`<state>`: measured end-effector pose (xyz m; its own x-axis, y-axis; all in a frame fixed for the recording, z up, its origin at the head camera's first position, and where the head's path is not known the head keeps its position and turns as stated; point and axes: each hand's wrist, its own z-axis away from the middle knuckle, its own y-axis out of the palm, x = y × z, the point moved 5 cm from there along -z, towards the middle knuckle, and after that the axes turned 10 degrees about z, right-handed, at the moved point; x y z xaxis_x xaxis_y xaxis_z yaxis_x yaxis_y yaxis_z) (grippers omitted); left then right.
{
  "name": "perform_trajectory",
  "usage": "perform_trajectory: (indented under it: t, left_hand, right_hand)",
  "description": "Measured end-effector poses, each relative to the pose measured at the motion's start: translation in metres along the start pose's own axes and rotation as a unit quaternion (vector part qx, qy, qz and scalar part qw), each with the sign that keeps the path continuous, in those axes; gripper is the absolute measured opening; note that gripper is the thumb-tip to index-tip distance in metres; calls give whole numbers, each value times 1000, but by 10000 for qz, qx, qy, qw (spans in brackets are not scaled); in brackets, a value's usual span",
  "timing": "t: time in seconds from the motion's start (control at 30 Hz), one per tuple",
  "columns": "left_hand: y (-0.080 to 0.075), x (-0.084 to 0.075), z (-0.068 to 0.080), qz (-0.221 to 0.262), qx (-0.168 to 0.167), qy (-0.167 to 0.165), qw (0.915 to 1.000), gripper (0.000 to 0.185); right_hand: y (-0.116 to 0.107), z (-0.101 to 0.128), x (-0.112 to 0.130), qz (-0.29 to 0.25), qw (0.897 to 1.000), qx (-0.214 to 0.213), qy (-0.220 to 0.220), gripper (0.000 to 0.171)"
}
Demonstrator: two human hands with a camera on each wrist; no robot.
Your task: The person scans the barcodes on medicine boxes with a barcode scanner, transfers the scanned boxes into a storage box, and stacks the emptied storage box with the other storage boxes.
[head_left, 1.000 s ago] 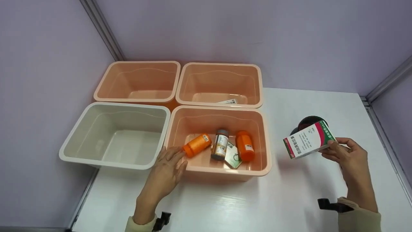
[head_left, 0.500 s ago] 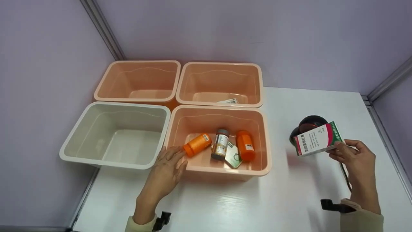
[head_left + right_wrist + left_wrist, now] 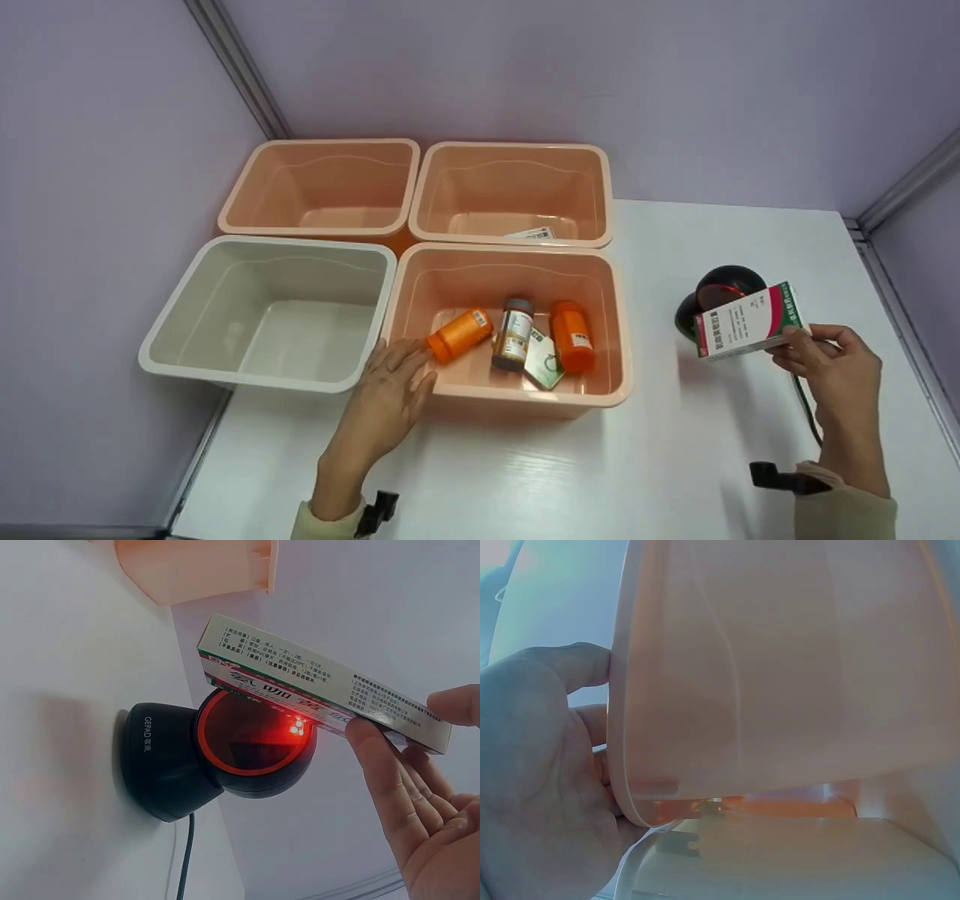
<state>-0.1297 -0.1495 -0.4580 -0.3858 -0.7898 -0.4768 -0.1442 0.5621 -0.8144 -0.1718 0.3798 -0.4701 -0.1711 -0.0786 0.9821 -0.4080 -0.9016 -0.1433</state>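
Observation:
My right hand (image 3: 825, 358) pinches a white medicine box (image 3: 750, 321) with a pink and green end by its right side. It holds the box just in front of a black barcode scanner (image 3: 712, 294). In the right wrist view the medicine box (image 3: 322, 682) hangs over the scanner (image 3: 217, 754), whose round window glows red. My left hand (image 3: 390, 394) rests with straight fingers against the front left corner of the near orange bin (image 3: 525, 401). That bin holds two orange bottles (image 3: 459, 336), a brown bottle (image 3: 514, 334) and a small green and white packet (image 3: 543, 361).
A white bin (image 3: 225, 375) stands left of the near orange bin. Two more orange bins (image 3: 315, 225) stand behind, the right one (image 3: 510, 236) holding a flat white box (image 3: 531, 233). The scanner's cable (image 3: 806, 405) runs toward me over the white table (image 3: 600, 480). Purple walls enclose the table.
My right hand has carried the medicine box to the right and slightly up, from beside the scanner to right in front of it. The left hand has stayed in place.

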Motion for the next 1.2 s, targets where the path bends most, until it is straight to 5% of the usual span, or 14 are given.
perform_trajectory:
  t: [0.87,1.2]
  left_hand:
    - [-1,1,0,72,-80,120,9999,36]
    - [-1,0,1,-40,-139,277,9995,34]
  right_hand:
    - [-8,3,7,276,9970,-697,197,29]
    - [4,0,-4,517,9986,15,91,28]
